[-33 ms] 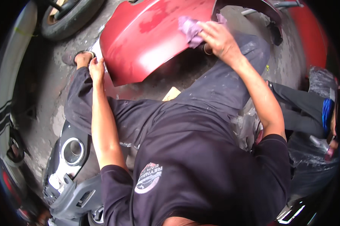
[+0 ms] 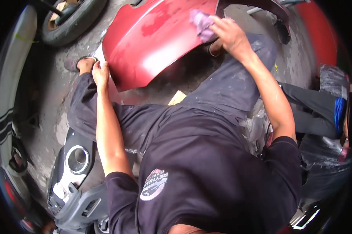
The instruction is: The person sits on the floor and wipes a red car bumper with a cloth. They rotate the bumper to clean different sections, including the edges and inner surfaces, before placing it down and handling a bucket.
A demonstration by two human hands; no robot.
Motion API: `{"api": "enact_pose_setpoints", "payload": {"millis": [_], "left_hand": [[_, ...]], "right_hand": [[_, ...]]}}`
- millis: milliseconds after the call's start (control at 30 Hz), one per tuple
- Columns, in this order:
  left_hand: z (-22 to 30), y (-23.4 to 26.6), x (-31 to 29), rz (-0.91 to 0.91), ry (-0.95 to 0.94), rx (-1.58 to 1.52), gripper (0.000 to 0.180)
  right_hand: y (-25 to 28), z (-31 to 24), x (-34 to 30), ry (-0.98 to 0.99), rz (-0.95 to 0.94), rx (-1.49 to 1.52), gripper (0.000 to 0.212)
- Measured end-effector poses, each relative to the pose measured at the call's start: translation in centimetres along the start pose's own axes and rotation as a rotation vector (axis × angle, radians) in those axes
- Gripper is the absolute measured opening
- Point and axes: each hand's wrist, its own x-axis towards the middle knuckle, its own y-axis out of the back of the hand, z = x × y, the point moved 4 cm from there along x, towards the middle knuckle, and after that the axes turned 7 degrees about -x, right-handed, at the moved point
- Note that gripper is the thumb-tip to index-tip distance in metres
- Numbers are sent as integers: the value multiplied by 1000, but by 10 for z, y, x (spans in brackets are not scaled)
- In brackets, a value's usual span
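Note:
A glossy red car body panel [image 2: 148, 50], which looks like a fender, lies between my spread legs, with darker wet-looking patches on its upper face. My right hand [image 2: 232, 39] is closed on a crumpled purple cloth [image 2: 201, 25] at the panel's right side. Part of the cloth overlaps the red surface; whether it presses on it I cannot make out. At the panel's left edge, my left hand [image 2: 101, 74] grips the rim, thumb against the red side. The undersides of its fingers are hidden.
A loose wheel [image 2: 72, 23] lies at the far left. Grey and black plastic vehicle parts [image 2: 80, 202] sit by my left thigh. A dark curved trim piece [image 2: 277, 13] is beyond my right knee. Another person's leg [image 2: 312, 101] and plastic-wrapped items [image 2: 324, 171] are at the right.
My right hand and the purple cloth have shifted slightly right and away from me. My left hand stays at the panel's edge.

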Motion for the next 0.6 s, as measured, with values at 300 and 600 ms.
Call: {"api": "enact_pose_setpoints", "payload": {"millis": [300, 600], "left_hand": [[199, -27, -127, -8, -660, 3, 55], [215, -44, -182, -246, -599, 319, 68]], "right_hand": [[28, 30, 2, -649, 638, 476, 41], [-42, 9, 62, -431, 56, 157, 57]]}}
